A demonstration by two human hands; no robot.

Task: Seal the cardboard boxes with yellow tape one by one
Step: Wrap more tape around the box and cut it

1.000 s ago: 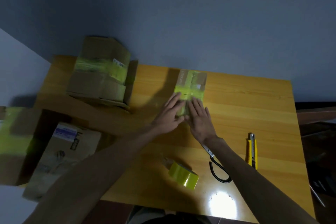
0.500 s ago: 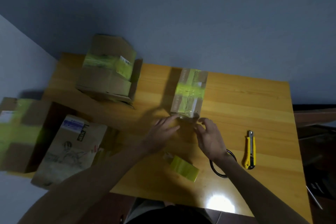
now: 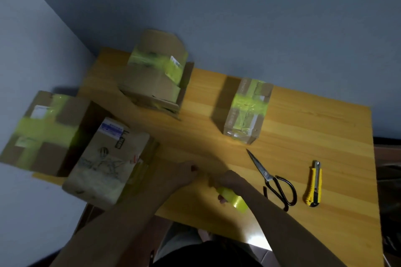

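Observation:
My right hand (image 3: pixel 227 181) grips the yellow tape roll (image 3: pixel 234 199) near the table's front edge. My left hand (image 3: pixel 180 173) sits just left of the roll with fingers curled; blur hides whether it pinches the tape's end. A small cardboard box (image 3: pixel 247 110) crossed with yellow tape stands alone mid-table, beyond both hands. An untaped box with a drawing and a label (image 3: pixel 108 162) lies at the table's left edge, next to my left forearm.
A taped box (image 3: pixel 156 71) sits at the back left corner. A larger box with a yellow tape cross (image 3: pixel 43 132) lies off the left side. Scissors (image 3: pixel 273 180) and a yellow utility knife (image 3: pixel 314 184) lie right of my right arm on the wooden table (image 3: pixel 314 128).
Both hands left the small taped box and drew back toward the front edge. My right hand took hold of the tape roll. The view swung left.

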